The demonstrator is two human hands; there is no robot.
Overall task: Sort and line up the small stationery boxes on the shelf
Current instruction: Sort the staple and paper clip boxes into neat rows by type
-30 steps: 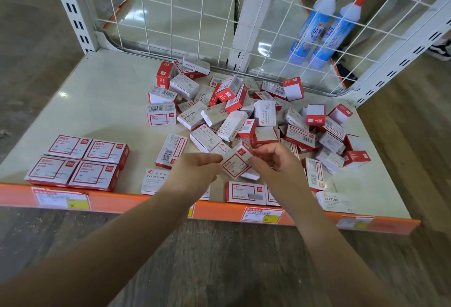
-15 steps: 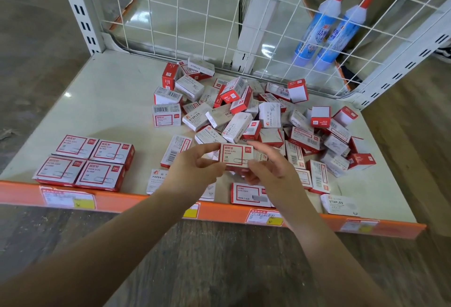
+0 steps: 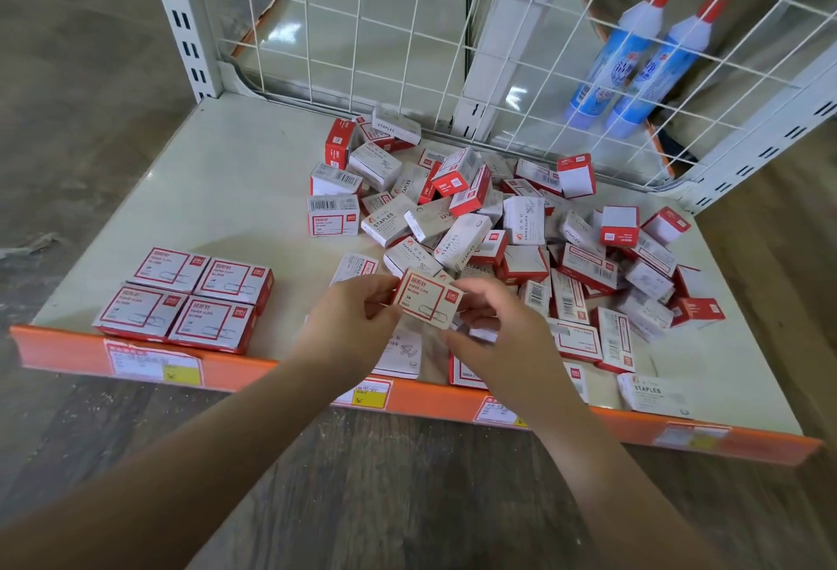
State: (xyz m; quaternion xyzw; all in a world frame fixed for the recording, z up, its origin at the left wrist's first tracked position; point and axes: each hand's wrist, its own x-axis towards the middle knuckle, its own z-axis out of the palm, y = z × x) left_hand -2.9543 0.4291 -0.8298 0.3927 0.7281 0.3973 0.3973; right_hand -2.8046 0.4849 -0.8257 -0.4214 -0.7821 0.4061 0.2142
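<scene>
A red-and-white paper clip box is held above the shelf's front, label up. My left hand pinches its left end. My right hand has curled fingers at its right end and lower edge. A jumbled pile of small red-and-white stationery boxes covers the middle and right of the cream shelf. Several paper clip boxes lie squared up in two rows at the front left. More loose boxes lie flat under and beside my hands, partly hidden.
An orange price strip with labels runs along the shelf's front edge. A white wire grid closes the back. Two blue bottles stand behind the grid at the right. A white staples box lies at the front right.
The box has turned from tilted to level between both hands and has shifted slightly left. My right hand's fingers have slid toward its right end.
</scene>
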